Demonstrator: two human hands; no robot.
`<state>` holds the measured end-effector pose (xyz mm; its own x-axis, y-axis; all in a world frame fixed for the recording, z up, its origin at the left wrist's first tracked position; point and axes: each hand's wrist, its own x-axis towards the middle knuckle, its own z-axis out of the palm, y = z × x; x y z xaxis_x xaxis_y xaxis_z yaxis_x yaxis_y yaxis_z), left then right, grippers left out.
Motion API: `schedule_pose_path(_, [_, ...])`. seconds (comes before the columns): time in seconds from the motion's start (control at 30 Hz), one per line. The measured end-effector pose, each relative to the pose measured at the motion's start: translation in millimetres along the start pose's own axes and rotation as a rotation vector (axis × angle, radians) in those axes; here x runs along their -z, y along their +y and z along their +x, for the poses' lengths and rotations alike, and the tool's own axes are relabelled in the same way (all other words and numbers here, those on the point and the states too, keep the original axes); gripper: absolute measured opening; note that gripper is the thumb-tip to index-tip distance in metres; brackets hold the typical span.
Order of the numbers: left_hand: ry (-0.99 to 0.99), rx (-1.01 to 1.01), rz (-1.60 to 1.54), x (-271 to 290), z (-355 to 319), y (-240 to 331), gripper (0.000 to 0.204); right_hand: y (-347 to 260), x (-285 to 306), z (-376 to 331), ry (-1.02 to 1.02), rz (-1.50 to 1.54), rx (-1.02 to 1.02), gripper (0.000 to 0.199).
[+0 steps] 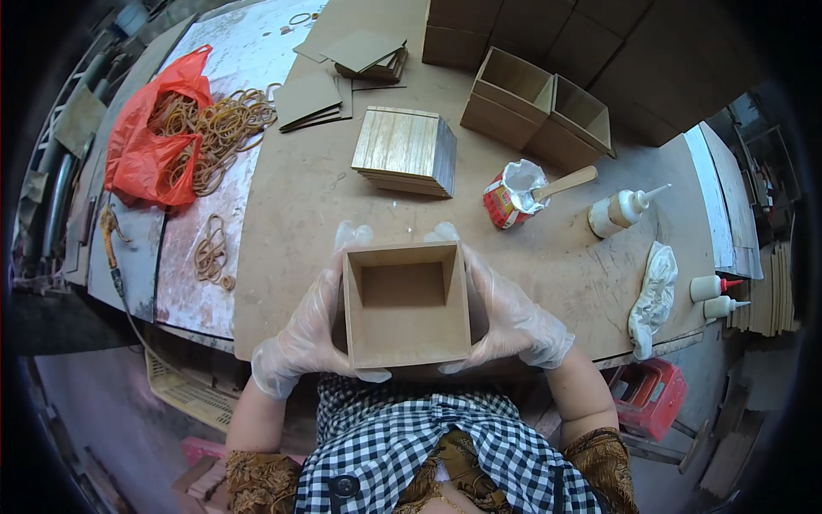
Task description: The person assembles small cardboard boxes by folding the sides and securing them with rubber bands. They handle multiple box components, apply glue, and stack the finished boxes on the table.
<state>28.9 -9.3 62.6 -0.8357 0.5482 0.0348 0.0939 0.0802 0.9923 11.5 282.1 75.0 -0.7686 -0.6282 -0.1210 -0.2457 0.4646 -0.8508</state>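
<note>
An open-topped wooden box (407,332) is held between my two hands at the near edge of the table, its hollow facing up toward me. My left hand (312,321), in a clear plastic glove, grips the box's left side. On the right side my right hand (505,321), gloved the same way, clasps the opposite wall. Both thumbs lie at the near side, and the other fingers reach round to the far side. Just beyond the box sits a stack of wooden panels (398,146). A red tub of white paste (507,201) with a wooden stick (565,183) stands to its right.
Rubber bands (214,141) spill from a red plastic bag (128,163) at left. Thin square boards (308,98) lie farther back. Finished-looking boxes (535,107) stand at the far right. A squeeze bottle (618,214), a crumpled white cloth (651,300) and smaller bottles (706,288) line the right.
</note>
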Motion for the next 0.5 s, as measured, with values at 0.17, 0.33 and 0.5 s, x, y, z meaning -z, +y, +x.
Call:
schedule_pose_path(0.17, [0.032,-0.006,-0.151,-4.3,0.7,-4.5,0.154,4.7,-3.9,7.5,0.053,0.155,0.135,0.143])
schedule_pose_path(0.33, [0.021,-0.027,-0.043,-3.6,-1.3,-9.2,0.153,1.0,-5.3,8.0,0.065,0.15,0.122,0.142])
schedule_pose_path(0.5, [0.025,-0.049,0.003,-3.2,-1.5,-13.7,0.153,-0.9,-7.4,6.6,0.08,0.153,0.091,0.143])
